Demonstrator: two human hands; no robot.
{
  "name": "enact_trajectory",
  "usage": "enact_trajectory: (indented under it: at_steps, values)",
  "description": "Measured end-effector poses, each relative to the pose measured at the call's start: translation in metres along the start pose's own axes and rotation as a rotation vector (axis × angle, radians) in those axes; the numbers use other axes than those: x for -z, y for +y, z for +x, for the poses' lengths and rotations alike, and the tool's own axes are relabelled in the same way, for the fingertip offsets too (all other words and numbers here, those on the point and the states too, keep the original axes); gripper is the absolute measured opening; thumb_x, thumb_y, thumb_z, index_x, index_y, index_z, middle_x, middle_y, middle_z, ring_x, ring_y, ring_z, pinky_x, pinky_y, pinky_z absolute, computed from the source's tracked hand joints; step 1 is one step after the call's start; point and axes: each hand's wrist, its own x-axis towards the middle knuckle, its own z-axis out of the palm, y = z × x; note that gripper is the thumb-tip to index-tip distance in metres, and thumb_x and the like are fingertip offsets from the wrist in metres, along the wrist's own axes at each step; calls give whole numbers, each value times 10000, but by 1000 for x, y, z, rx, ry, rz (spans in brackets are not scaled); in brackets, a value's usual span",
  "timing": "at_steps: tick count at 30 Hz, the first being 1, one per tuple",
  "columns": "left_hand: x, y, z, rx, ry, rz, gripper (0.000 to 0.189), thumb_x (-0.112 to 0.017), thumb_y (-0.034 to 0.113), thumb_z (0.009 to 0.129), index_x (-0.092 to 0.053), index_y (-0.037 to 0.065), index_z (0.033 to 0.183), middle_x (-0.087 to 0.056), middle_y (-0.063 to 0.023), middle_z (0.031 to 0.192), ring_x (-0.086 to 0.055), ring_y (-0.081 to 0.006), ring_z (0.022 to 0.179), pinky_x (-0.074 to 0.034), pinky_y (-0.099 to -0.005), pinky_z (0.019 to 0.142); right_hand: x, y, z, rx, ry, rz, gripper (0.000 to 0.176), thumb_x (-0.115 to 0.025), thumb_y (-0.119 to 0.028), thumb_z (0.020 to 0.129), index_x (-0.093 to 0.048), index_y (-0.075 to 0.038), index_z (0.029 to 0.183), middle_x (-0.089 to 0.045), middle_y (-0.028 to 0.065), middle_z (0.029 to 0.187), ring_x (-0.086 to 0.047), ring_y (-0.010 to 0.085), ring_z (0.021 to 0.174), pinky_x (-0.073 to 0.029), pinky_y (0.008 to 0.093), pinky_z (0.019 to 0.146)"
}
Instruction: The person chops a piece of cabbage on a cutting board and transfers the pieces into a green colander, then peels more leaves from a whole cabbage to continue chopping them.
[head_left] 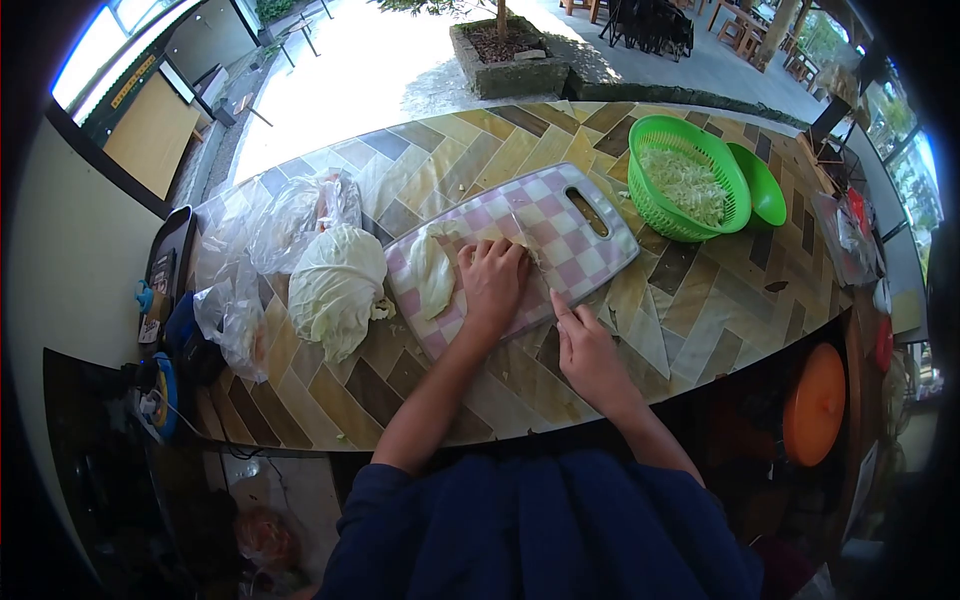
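My left hand (495, 282) presses down with curled fingers on cabbage on a pink-and-white checkered cutting board (580, 255); the palm hides most of that piece. In my right hand (592, 352) is the handle of a knife (535, 250), its thin blade pointing away from me beside the left fingertips. A few cut shreds lie by the blade. A loose cabbage leaf (431, 272) rests on the board left of my left hand. Just off the board's left edge sits a large pale head of cabbage (338, 285).
A green colander (648, 196) holding shredded cabbage (684, 188) stands right of the board, against a green bowl (762, 188). Clear plastic bags (290, 225) lie at the left. A dark tray (170, 262) stands at the table's left end. An orange round object (813, 405) is below the right edge.
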Motion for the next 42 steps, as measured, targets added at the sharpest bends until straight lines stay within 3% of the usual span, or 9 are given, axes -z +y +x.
enact_trajectory:
  at_steps: [3, 12, 15, 24, 30, 36, 42]
  values:
    - [2, 3, 1, -5, 16, 7, 134, -659, 218, 811, -670, 104, 881, -649, -33, 895, -585, -226, 947, -369, -419, 895, -1, 3, 1, 1, 22, 31, 497, -485, -1, 913, -431, -24, 1406, -503, 214, 960, -568, 387, 805, -464, 434, 741]
    - [0, 5, 3, 27, -19, 54, 113, -641, 214, 826, -671, 110, 857, -653, -30, 886, -590, -221, 940, -350, -442, 916, -8, 9, 12, -40, -49, -45, 531, -476, 19, 890, -403, -2, 1416, -503, 243, 1024, -587, 412, 861, -480, 452, 768]
    - [1, 8, 3, 38, -33, 40, 115, -643, 221, 829, -669, 111, 850, -653, -30, 883, -590, -220, 940, -347, -442, 920, -11, 24, 25, 32, -62, -4, 595, -470, 7, 867, -340, -14, 1447, -486, 315, 1128, -606, 470, 872, -506, 486, 754]
    - [1, 4, 4, -22, -10, 5, 120, -641, 196, 842, -689, 99, 894, -655, -38, 969, -591, -227, 974, -354, -452, 959, 7, 42, 33, 96, -45, 83, 545, -475, -4, 893, -391, -35, 1431, -523, 243, 1001, -584, 414, 859, -480, 458, 774]
    - [1, -4, -10, -68, -91, 50, 216, -590, 156, 872, -681, 117, 1064, -653, -10, 1047, -576, -172, 1087, -248, -498, 1103, 14, 41, 38, 98, -52, 103, 510, -482, -28, 916, -417, -53, 1421, -532, 220, 960, -578, 398, 858, -473, 454, 770]
    - [3, -5, -13, -79, -83, 30, 250, -595, 147, 865, -674, 134, 1102, -656, 10, 1101, -571, -153, 1114, -247, -527, 1093, 14, 38, 25, 148, -58, 105, 507, -470, -4, 915, -431, -57, 1418, -525, 201, 927, -558, 362, 798, -464, 403, 750]
    - [5, -5, -11, -57, -106, 4, 258, -610, 144, 856, -675, 133, 1105, -656, 13, 1089, -568, -161, 1114, -258, -518, 1081, 17, 34, 25, 101, -121, 74, 507, -477, 0, 911, -427, -40, 1414, -516, 197, 938, -562, 363, 811, -465, 413, 759]
